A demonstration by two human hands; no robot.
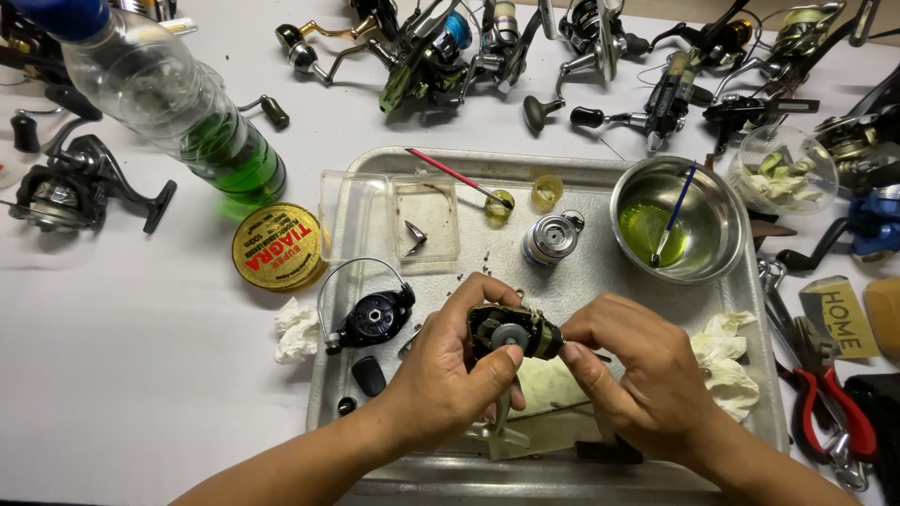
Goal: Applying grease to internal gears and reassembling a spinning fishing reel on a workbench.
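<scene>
Over a metal tray (600,281), left hand (450,370) and right hand (637,370) both grip the reel body (514,330), lying crosswise.

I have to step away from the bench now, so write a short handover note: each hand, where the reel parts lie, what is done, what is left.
Left hand grips the opened reel body above the metal tray; its thumb rests on the grey gear.
Right hand pinches the body's right end.
Done: rotor with bail and spool are off, lying on the tray.
Bowl of green liquid holds a brush.
Left: body still open, parts still apart.
</scene>
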